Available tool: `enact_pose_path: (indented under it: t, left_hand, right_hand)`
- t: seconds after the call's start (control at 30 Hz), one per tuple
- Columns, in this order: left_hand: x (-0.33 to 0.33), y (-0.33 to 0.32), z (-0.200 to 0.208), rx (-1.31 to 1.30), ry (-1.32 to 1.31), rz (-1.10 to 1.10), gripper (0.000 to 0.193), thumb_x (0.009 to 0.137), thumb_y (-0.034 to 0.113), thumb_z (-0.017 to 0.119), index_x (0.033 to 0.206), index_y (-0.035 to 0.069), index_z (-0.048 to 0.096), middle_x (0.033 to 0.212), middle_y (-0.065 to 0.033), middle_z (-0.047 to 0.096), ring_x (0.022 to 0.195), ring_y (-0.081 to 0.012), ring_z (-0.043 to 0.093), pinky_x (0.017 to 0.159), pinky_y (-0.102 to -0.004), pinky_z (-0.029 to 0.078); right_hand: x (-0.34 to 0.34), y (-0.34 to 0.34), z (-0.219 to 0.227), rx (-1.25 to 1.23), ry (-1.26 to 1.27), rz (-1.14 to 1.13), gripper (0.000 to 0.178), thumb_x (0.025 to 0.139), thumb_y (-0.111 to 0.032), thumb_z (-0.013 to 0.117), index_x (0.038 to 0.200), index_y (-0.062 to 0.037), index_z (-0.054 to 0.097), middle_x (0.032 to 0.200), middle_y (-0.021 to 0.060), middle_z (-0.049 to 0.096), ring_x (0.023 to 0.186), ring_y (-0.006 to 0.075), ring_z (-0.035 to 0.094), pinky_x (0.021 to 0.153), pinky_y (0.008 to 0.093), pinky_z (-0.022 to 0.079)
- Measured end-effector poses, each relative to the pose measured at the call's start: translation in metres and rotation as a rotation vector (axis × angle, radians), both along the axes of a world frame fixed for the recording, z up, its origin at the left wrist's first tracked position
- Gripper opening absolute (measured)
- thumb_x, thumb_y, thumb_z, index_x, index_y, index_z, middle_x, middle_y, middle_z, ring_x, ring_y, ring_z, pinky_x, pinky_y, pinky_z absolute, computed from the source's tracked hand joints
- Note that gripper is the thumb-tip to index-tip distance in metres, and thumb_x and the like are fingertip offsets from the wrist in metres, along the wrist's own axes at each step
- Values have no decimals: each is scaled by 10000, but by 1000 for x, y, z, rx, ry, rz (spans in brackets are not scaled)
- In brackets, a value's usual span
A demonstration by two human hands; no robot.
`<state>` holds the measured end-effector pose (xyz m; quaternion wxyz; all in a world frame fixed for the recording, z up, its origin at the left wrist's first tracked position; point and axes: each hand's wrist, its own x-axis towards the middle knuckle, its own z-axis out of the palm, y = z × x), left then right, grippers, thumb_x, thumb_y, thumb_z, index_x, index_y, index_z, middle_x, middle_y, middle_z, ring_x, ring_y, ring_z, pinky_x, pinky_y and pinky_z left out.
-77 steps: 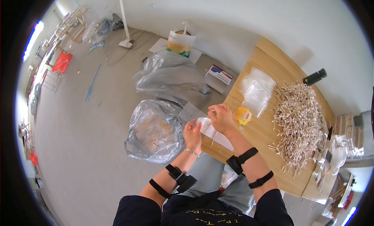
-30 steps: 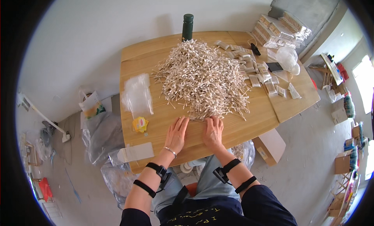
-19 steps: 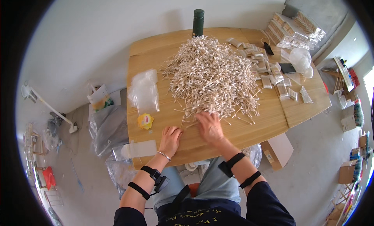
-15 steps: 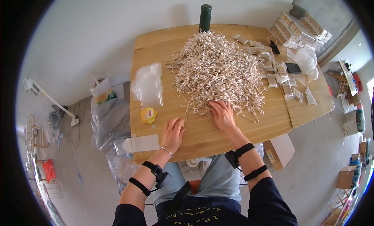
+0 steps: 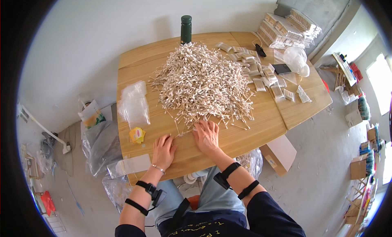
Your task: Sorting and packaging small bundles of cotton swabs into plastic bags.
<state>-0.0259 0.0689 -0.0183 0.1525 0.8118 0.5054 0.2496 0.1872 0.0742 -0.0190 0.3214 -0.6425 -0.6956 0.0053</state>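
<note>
A large heap of cotton swabs (image 5: 200, 82) covers the middle of the wooden table (image 5: 261, 124). At its front edge lies my right hand (image 5: 207, 137), palm down, fingers apart and fingertips touching the nearest swabs. My left hand (image 5: 164, 151) rests on the bare wood left of it, fingers stretched forward and slightly bent, thumb apart. A few loose swabs lie between the two hands. What is under either palm is hidden. Left of the heap are clear plastic bags (image 5: 134, 104) and a small stack of yellow cards (image 5: 137, 135).
A dark green bottle (image 5: 185, 29) stands behind the heap. Small filled packets (image 5: 259, 84), a black phone-like slab (image 5: 281, 68) and a white plastic bundle (image 5: 295, 59) lie on the right. Stacked packs (image 5: 283, 31) rise at the back right. A cardboard box (image 5: 279, 153) sits below the table edge.
The view has shifted, so the table appears further left and lower. My right hand has drawn slightly back toward me, and the two hands are a little closer together.
</note>
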Motion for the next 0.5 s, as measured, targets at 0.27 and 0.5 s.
enact_pose_path:
  t: [0.27,0.5]
  left_hand:
    - [-34,-41,10,-4,99,-125,390,823,39,583,1212,24,550,1325,-130,466,1176,-352,463,1004,-439,379]
    - [-25,-34,-1,41,-148,-100,265,767,1,639,1029,39,632,1164,-117,571,1100,-320,525,948,-403,442]
  right_hand:
    - [-27,7,-7,82,94,-16,157,784,-174,676,939,-147,678,986,18,581,994,270,495,895,442,358]
    - [-53,-11,-5,14,61,301,246,765,-119,646,1001,-181,677,977,3,569,990,263,498,865,430,375]
